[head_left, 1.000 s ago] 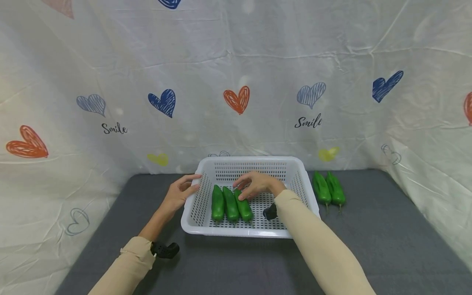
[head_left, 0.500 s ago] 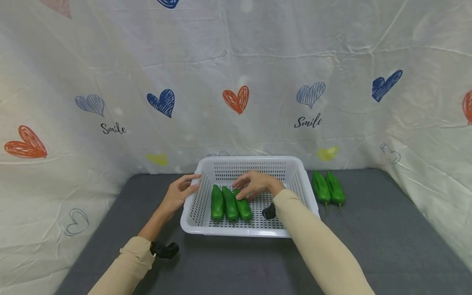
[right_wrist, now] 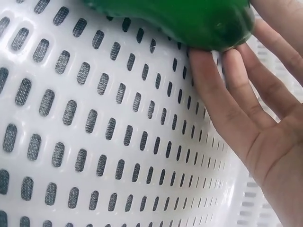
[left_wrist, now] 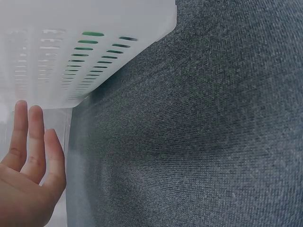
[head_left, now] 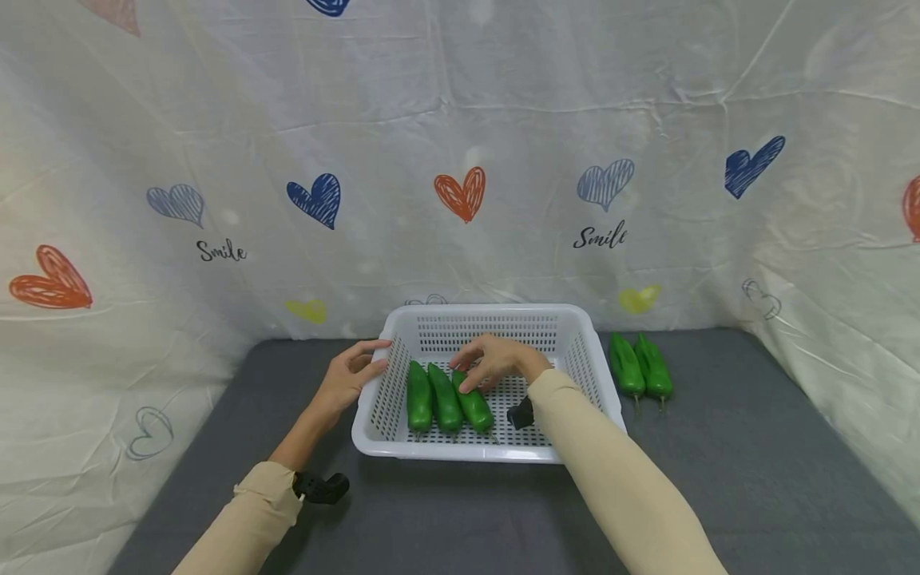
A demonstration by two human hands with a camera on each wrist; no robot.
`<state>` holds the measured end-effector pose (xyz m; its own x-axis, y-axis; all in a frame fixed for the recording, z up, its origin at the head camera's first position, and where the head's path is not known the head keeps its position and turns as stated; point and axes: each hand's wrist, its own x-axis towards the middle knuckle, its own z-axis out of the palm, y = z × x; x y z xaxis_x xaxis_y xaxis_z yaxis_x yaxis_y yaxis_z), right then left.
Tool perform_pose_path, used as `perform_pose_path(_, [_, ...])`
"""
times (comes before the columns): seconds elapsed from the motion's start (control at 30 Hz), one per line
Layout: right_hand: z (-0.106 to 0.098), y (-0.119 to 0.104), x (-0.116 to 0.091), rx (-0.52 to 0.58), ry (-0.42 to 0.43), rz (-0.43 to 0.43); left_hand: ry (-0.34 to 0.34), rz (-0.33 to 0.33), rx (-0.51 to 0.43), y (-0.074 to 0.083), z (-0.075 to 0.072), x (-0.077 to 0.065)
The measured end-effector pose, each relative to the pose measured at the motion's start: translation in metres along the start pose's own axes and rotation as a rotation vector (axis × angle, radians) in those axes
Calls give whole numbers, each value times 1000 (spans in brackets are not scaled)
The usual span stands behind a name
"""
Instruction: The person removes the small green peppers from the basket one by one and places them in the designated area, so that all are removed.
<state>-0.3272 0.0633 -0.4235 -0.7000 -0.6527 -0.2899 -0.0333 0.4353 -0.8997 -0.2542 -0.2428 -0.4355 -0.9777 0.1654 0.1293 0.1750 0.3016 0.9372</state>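
Three long green peppers lie side by side in a white perforated plastic basket [head_left: 460,453], towards its left half: a left pepper [head_left: 419,399], a middle pepper [head_left: 446,403] and a right pepper [head_left: 477,410]. My right hand [head_left: 497,358] reaches into the basket and pinches the far end of the right pepper between thumb and fingers. The right wrist view shows fingertips against the tip of this green pepper [right_wrist: 208,21]. Outside the basket, my left hand [head_left: 345,375] touches the left rim with thumb and index finger. Its other fingers extend loosely beside the basket wall [left_wrist: 94,56].
To the right of the basket, two more green peppers [head_left: 627,366] lie together on the dark grey tabletop [head_left: 460,519], stems towards me. Behind the table hangs a pale curtain [head_left: 532,263] printed with hearts.
The right hand has shifted slightly left. All three peppers in the basket have slid a little left with it. The left hand stays at the rim.
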Motion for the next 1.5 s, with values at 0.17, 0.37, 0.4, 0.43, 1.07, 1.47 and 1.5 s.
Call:
perform_pose_path(0.17, [-1,1,0,7,-4,2,-6,3,1,1,0,-1])
perform_pose_path(0.37, [-4,3,0,34,-6,-16,6,-4,10,1,-1,-1])
perform_pose_path(0.4, [-4,3,-1,33,-6,-22,7,-4,13,1,-1,-1])
perform_pose_path(0.43, [-5,3,-2,31,-7,-27,11,-7,13,1,-1,-1])
perform_pose_path(1.07, [-23,-3,-8,150,50,-75,2,-9,13,3,1,-2])
perform_pose_path(1.47, [-38,-20,-25,211,62,-160,-17,8,30,41,5,-16])
perform_pose_path(1.5, [-39,-22,-27,205,68,-169,-16,9,31,42,4,-16])
